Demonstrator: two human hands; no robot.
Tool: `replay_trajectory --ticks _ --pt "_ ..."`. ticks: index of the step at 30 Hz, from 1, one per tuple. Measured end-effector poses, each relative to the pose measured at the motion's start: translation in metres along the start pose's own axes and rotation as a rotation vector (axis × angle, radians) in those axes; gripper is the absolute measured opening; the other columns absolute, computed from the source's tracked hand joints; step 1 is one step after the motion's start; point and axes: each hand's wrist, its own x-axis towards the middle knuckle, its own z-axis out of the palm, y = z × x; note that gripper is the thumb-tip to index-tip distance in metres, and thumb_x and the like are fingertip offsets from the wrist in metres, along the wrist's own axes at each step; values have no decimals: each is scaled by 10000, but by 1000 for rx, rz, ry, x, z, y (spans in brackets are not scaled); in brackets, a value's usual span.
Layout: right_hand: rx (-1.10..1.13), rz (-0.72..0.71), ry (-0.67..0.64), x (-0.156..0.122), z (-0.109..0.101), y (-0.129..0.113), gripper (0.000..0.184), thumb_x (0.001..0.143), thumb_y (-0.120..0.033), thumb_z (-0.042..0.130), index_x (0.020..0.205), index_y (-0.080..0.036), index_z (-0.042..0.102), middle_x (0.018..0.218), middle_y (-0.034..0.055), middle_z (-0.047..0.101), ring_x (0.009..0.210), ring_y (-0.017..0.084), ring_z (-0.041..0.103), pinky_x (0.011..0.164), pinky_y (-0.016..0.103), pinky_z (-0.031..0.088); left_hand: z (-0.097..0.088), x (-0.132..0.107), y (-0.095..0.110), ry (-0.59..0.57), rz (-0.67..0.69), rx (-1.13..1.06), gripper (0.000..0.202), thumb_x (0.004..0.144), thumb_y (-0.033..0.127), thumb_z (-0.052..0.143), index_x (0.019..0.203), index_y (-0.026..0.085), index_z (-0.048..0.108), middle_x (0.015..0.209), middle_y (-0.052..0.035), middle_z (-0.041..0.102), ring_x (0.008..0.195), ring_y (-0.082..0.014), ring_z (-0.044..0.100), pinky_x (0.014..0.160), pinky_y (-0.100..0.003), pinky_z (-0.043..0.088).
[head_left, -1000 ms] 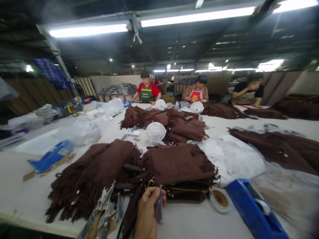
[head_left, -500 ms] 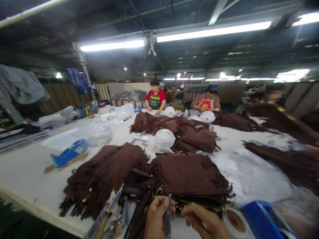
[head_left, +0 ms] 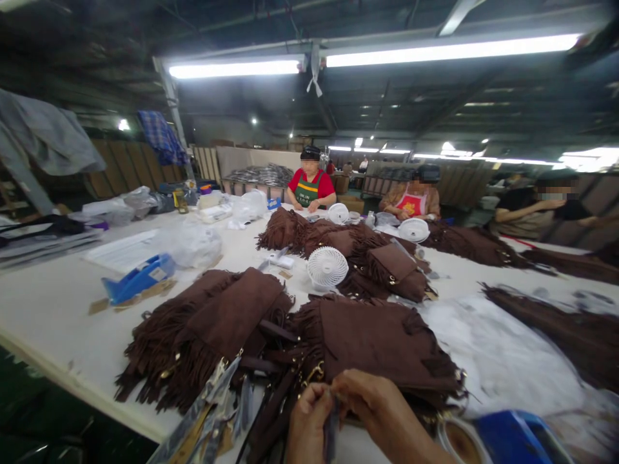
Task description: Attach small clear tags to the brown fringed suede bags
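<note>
Low in the head view, my left hand is closed around a narrow dark strip, which looks like a strap end in shiny plastic film. My right hand meets it from the right, its thumb and fingers pinched at the strip's top end; the exact grip is partly hidden. Just beyond both hands lies a dark brown fringed bag with gold-coloured hardware. Left of it sits another pile of brown fringed bags. Several film-wrapped strap ends spread beside my left hand.
A blue tape dispenser and a tape roll stand by my right forearm. Another blue dispenser is at left. A white fan stands mid-table, before more brown bags. Plastic sheeting covers the right. Co-workers sit across the table.
My right hand has moved left and closed in on the strip's top, where it was apart from my left hand before. The view has shifted slightly. At right, a large brown piece has been lowered.
</note>
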Motion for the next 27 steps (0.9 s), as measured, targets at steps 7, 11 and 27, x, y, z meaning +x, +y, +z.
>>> replay_trajectory --ticks 7,11,27 --pt "-49 45 -34 7 1 -1 166 859 -120 483 842 -210 621 764 -26 661 711 119 602 623 184 375 -4 4 -4 14 -51 8 489 581 561 771 744 138 588 528 -21 612 423 -80 468 457 -199 319" --pt "-22 73 -58 9 -1 -2 172 839 -120 481 840 -214 626 762 -22 690 722 126 627 617 179 383 -9 6 -5 -2 -5 41 523 567 600 762 736 128 613 527 -31 616 419 -82 472 451 -199 319" --pt "-238 73 -174 21 -11 -9 240 740 -115 462 915 -229 580 670 -36 673 590 112 586 522 195 288 -4 4 5 36 3 152 531 521 616 778 655 131 609 518 -52 629 416 -101 480 459 -226 322"
